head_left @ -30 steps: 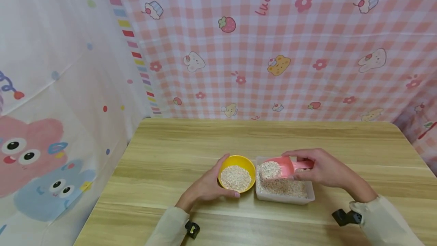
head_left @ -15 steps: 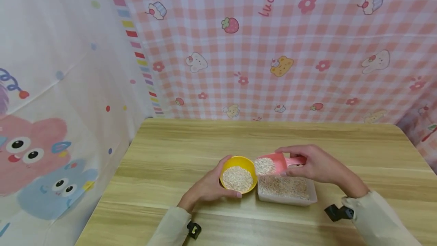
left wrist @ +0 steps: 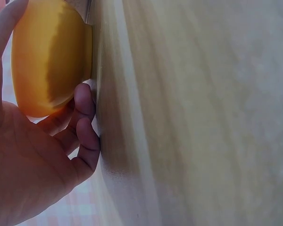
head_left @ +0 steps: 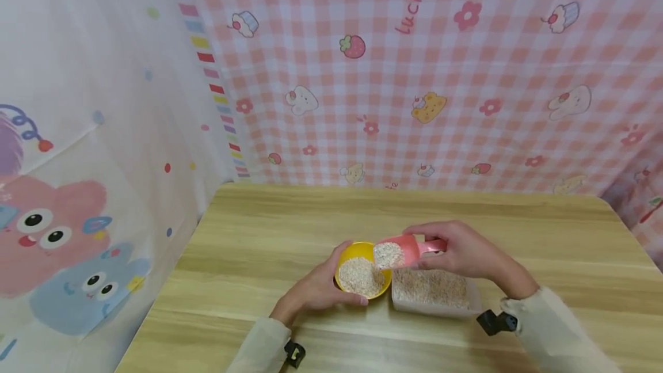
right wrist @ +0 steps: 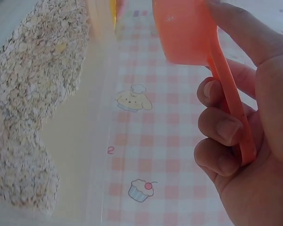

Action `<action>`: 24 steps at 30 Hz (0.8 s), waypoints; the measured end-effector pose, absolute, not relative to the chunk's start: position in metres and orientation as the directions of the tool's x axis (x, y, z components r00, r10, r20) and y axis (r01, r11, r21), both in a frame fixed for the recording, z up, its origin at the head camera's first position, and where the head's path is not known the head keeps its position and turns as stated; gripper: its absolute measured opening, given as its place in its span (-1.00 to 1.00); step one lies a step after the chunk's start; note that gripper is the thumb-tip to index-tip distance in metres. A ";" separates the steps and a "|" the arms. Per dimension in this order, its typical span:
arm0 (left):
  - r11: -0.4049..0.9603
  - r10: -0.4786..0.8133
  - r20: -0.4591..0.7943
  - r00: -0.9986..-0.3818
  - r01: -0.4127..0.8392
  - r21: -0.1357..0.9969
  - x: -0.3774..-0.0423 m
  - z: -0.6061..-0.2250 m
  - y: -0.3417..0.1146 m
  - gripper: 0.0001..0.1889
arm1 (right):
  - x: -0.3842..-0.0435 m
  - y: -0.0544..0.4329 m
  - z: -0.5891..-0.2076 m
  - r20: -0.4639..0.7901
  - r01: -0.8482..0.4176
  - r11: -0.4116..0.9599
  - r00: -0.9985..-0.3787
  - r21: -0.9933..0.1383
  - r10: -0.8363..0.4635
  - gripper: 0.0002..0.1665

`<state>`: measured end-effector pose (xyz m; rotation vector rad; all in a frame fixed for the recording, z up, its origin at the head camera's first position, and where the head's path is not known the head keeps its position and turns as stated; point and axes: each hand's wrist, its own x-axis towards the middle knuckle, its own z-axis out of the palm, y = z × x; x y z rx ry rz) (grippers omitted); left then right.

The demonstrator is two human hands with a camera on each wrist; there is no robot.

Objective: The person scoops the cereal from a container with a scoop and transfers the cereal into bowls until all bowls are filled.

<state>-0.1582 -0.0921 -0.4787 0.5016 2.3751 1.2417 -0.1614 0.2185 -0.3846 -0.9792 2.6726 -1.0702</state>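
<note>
My left hand (head_left: pixel 318 288) holds a yellow bowl (head_left: pixel 356 250) at its side, thumb near the front and fingers around the far left. Pale rolled oats (head_left: pixel 359 278) lie inside it. In the left wrist view the bowl (left wrist: pixel 47 61) stands on its foot on the table, the hand (left wrist: pixel 33 155) curved about its wall. My right hand (head_left: pixel 458 249) grips a pink scoop (head_left: pixel 411 251) by its handle. The scoop carries a heap of oats, and its front lip overlaps the bowl's right side. Fingers wrap the handle of the scoop (right wrist: pixel 188 35) in the right wrist view.
A translucent rectangular container (head_left: pixel 432 308) of oats stands right beside the bowl, partly under my right hand. In the right wrist view its oats (right wrist: pixel 33 89) slope away from one wall. The wooden table (head_left: pixel 269 212) meets a pink checked cloth (head_left: pixel 321 131) at the back.
My right hand has moved left with the loaded scoop, from over the container to the bowl's right rim. The left hand has kept its hold on the bowl.
</note>
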 end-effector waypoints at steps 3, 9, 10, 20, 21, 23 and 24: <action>0.538 0.487 -0.194 -0.852 0.118 0.834 -0.158 -0.479 -0.092 0.27 | -0.163 0.215 -0.387 0.154 -0.549 0.548 -0.781 -0.631 -0.605 -0.38; 0.536 0.484 -0.188 -0.854 0.120 0.836 -0.158 -0.479 -0.092 0.26 | -0.163 0.210 -0.389 0.153 -0.567 0.594 -0.784 -0.571 -0.601 -0.36; 0.536 0.484 -0.190 -0.854 0.118 0.836 -0.157 -0.479 -0.092 0.25 | -0.163 0.209 -0.389 0.151 -0.567 0.603 -0.787 -0.561 -0.599 -0.35; 0.540 0.489 -0.183 -0.853 0.131 0.831 -0.157 -0.479 -0.092 0.25 | -0.166 0.201 -0.382 0.157 -0.598 0.668 -0.785 -0.444 -0.599 -0.34; 0.540 0.491 -0.184 -0.852 0.131 0.832 -0.157 -0.479 -0.092 0.25 | -0.166 0.200 -0.382 0.159 -0.602 0.670 -0.784 -0.435 -0.601 -0.34; 0.540 0.492 -0.185 -0.851 0.131 0.832 -0.157 -0.479 -0.092 0.25 | -0.167 0.199 -0.381 0.164 -0.610 0.674 -0.779 -0.417 -0.605 -0.33; 0.539 0.492 -0.186 -0.850 0.130 0.832 -0.158 -0.479 -0.092 0.25 | -0.167 0.199 -0.380 0.167 -0.613 0.675 -0.778 -0.410 -0.605 -0.33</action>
